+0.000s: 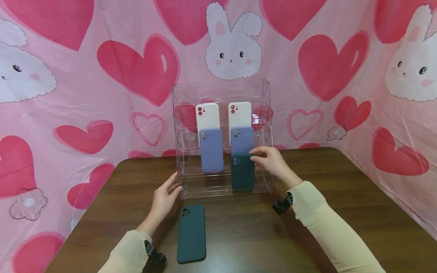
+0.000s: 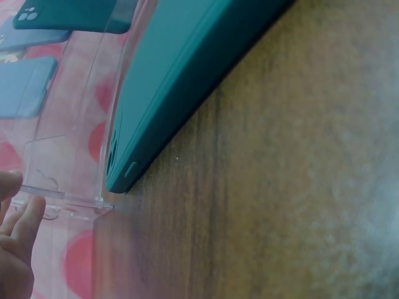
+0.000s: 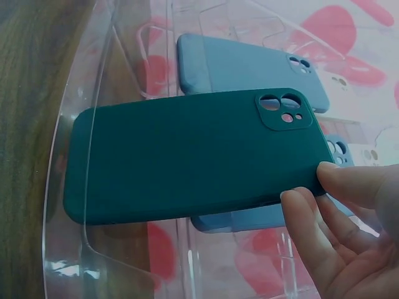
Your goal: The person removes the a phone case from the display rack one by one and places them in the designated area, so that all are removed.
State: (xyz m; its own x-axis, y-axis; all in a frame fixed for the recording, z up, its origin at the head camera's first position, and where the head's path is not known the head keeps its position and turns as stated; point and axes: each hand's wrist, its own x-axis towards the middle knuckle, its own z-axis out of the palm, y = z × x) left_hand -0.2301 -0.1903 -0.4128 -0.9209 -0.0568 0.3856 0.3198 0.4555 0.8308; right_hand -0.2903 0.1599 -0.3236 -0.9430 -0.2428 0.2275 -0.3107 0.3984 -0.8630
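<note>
Mic one: There it is, a dark green phone case [image 1: 242,176], back facing out, camera cutout at upper left!

Mic two: Pinched at its top right corner by the right hand [image 1: 273,163], near upright, its bottom end behind a clear front lip.

Mic one: That lip belongs to the clear tiered display stand [image 1: 205,184], the left hand [image 1: 164,198] touching its lower left side.

Mic two: White cases [image 1: 211,118] paired up top, lavender-blue cases [image 1: 211,153] paired below!

Mic one: And a second green case [image 1: 192,237] lies flat on the desk [image 1: 239,235], just before the stand, cutout end towards it.
</note>
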